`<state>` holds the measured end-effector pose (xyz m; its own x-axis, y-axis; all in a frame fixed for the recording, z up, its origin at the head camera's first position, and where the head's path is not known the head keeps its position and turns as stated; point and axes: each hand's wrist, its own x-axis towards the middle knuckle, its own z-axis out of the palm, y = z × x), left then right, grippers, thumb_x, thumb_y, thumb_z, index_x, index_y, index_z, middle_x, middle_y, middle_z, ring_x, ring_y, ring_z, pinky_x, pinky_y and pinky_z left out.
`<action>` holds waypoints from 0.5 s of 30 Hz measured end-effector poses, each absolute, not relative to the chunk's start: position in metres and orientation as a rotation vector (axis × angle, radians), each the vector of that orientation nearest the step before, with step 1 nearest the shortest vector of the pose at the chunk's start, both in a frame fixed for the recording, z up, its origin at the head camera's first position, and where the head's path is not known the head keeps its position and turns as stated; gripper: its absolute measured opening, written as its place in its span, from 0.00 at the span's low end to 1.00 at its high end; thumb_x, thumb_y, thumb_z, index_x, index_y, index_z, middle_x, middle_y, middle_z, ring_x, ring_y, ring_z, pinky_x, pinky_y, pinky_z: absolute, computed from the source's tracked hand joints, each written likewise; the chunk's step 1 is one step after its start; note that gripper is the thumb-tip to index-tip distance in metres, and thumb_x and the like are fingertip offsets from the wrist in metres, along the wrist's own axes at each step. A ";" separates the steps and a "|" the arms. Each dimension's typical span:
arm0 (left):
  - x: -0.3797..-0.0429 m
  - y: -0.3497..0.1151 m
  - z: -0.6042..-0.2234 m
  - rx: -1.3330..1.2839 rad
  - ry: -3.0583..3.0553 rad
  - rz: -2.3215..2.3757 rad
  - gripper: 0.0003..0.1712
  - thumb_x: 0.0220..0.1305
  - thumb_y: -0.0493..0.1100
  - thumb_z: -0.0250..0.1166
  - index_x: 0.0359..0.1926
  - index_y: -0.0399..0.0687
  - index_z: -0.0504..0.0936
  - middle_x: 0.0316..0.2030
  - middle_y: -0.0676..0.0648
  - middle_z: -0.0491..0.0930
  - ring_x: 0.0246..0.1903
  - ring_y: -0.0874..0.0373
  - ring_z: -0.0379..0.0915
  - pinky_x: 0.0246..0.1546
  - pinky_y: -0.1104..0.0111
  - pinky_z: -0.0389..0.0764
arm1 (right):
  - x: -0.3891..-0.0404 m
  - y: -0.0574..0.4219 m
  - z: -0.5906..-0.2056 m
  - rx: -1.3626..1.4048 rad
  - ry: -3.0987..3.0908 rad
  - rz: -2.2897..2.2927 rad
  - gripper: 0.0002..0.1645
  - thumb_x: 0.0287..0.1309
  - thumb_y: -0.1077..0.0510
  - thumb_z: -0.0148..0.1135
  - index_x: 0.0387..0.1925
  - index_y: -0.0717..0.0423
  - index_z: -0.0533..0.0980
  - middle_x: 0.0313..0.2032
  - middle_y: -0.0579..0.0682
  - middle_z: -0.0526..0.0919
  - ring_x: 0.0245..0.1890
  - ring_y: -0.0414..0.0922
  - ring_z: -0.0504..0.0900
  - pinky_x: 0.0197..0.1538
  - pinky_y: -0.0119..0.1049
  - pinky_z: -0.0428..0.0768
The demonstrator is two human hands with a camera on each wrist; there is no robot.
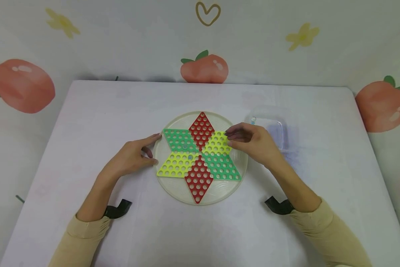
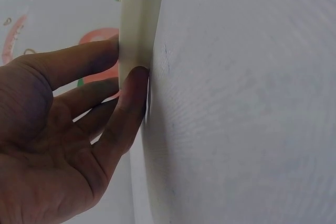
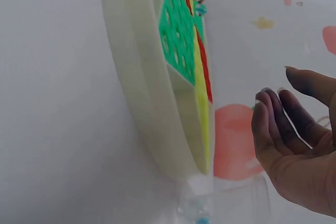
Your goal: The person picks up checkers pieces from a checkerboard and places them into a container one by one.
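Observation:
A round, pale Chinese checkers board (image 1: 173, 191) lies on the table, with a star of red, green and yellow holed sections. Two clear marbles (image 1: 190, 157) sit on it left of the centre, one on green and one on yellow. My left hand (image 1: 128, 157) touches the board's left rim with thumb and fingertips; the left wrist view shows them against the rim (image 2: 137, 19). Over the upper right yellow section (image 1: 216, 142) hovers my right hand (image 1: 253, 142), its fingers loosely bent. In the right wrist view, thumb and fingers stand apart with nothing visible between them.
A clear plastic container (image 1: 281, 135) stands right of the board, behind the right hand. One marble (image 1: 253, 119) shows at its left side. Black bands (image 1: 279, 205) sit at both wrists. A wall with printed peaches (image 1: 205, 69) rises beyond the table's far edge.

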<state>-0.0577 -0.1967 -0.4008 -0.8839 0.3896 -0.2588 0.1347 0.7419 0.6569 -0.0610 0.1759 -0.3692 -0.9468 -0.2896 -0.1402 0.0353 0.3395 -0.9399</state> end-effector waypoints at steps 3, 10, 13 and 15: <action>-0.057 -0.197 -0.401 0.389 2.554 0.922 0.47 0.55 0.36 0.74 0.74 0.46 0.64 0.33 0.45 0.83 0.27 0.57 0.75 0.31 0.66 0.75 | -0.060 0.168 -0.374 -0.281 2.301 -1.655 0.18 0.56 0.63 0.71 0.49 0.60 0.81 0.47 0.60 0.84 0.43 0.47 0.85 0.47 0.33 0.82; -0.057 -0.198 -0.401 0.391 2.549 0.922 0.47 0.55 0.36 0.74 0.74 0.47 0.64 0.33 0.45 0.83 0.27 0.57 0.75 0.32 0.65 0.75 | -0.055 0.153 -0.384 -0.379 2.333 -1.636 0.18 0.56 0.61 0.72 0.49 0.58 0.83 0.45 0.54 0.86 0.41 0.45 0.84 0.47 0.40 0.82; -0.057 -0.198 -0.400 0.397 2.554 0.919 0.47 0.55 0.36 0.74 0.74 0.47 0.64 0.33 0.46 0.83 0.27 0.57 0.75 0.32 0.65 0.75 | -0.053 0.145 -0.386 -0.410 2.339 -1.641 0.17 0.56 0.61 0.72 0.48 0.56 0.84 0.44 0.53 0.87 0.39 0.45 0.84 0.46 0.41 0.82; -0.057 -0.198 -0.400 0.397 2.556 0.916 0.47 0.55 0.36 0.74 0.74 0.47 0.64 0.33 0.46 0.83 0.27 0.57 0.75 0.33 0.64 0.75 | -0.052 0.140 -0.388 -0.432 2.343 -1.643 0.16 0.56 0.61 0.72 0.48 0.56 0.84 0.43 0.51 0.87 0.38 0.44 0.84 0.45 0.41 0.82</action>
<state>-0.0575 -0.1980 -0.4002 -0.8818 0.3880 -0.2682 0.1294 0.7458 0.6535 -0.0520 0.1405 -0.3877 -0.9257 -0.3768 -0.0316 -0.0987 0.3214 -0.9418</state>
